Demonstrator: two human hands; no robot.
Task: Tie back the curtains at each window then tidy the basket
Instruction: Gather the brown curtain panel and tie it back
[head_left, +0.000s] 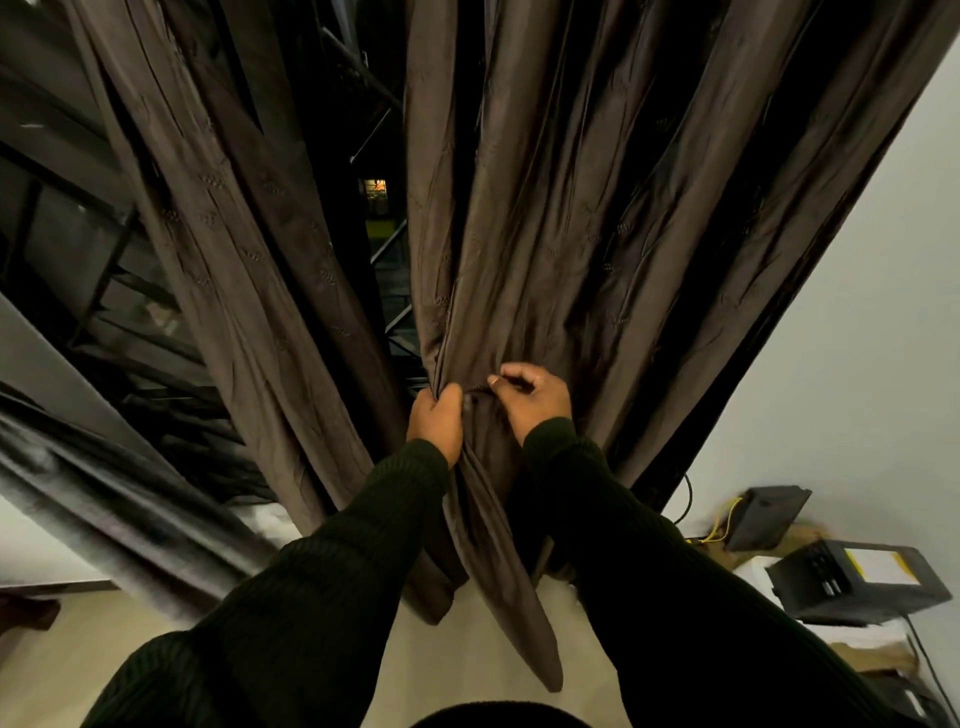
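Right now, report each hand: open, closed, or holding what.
Left hand: closed, gripping the gathered right curtain.
Right hand: closed, fingers curled, pinching the same curtain at the gather.

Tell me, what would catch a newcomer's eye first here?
Two hands meet mid-frame on a gathered brown curtain: the left hand grips the bunched folds, the right hand pinches them beside it. A second curtain hangs to the left, and black boxes sit lower right by the wall.
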